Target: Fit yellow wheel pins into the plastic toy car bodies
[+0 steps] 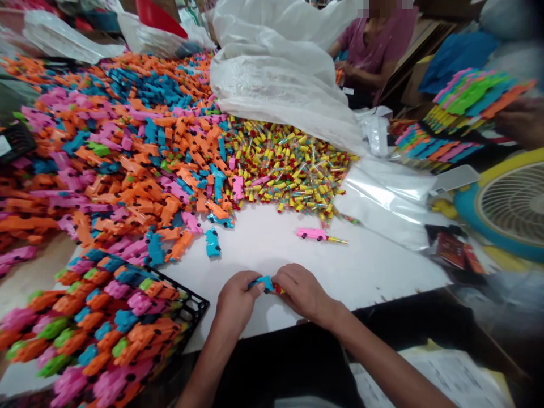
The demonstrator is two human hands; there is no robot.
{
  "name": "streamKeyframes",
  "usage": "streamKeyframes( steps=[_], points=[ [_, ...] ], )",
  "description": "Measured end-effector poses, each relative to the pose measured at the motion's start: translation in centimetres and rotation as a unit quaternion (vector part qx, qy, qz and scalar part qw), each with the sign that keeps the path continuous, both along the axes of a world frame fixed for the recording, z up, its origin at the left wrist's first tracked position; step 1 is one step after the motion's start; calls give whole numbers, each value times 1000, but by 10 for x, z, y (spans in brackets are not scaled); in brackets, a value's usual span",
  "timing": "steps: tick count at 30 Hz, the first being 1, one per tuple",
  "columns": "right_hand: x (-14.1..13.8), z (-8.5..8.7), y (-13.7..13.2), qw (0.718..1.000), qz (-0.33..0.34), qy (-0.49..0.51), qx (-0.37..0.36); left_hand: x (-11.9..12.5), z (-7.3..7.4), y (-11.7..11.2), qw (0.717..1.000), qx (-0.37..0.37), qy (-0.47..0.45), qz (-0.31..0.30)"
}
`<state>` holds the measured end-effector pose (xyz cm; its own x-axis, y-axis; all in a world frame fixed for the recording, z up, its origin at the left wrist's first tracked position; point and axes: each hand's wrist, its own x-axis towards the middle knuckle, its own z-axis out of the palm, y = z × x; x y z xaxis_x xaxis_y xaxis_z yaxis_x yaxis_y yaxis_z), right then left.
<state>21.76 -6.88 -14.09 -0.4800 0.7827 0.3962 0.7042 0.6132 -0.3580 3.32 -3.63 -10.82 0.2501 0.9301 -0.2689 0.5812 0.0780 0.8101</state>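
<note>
Above the white tabletop (250, 235), near its front edge, my left hand (236, 300) pinches a small blue toy car (266, 283). My right hand (304, 292) grips a small red-and-yellow tube (278, 289) against the car's right end; the fingers hide most of it. Whether the two parts are joined I cannot tell. Beyond my hands lies a pink toy car (312, 233) with a yellow-ended tube sticking out to its right. A loose blue toy car (212, 242) rests farther left.
Toy cars (140, 164) heap up at left, beside a pile of yellow-and-red tubes (293, 164). A black crate (198, 306) holds rows of cars at front left. White plastic sacking (284, 79) lies behind. At right are a fan (510, 204) and another person's hand (522, 119) with assembled toys.
</note>
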Motion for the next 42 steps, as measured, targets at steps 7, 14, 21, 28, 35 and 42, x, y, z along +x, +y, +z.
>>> streamKeyframes(
  steps=[7,14,21,28,35,42],
  points=[
    [5,0,-2,999,17,-35,-7,-4,2,-6,994,71,44,-75],
    [79,19,28,983,-172,2,63,-9,-9,18,908,303,252,143],
    [89,14,103,914,-403,-42,1,-9,-38,5,884,310,348,34],
    [63,8,130,953,-301,-24,-21,-2,-39,-8,881,349,317,37],
    [62,-4,42,956,-289,-45,17,0,-38,-8,884,356,299,53],
    [91,-19,-17,961,-275,-25,21,0,-38,-12,875,369,311,40]
  ],
)
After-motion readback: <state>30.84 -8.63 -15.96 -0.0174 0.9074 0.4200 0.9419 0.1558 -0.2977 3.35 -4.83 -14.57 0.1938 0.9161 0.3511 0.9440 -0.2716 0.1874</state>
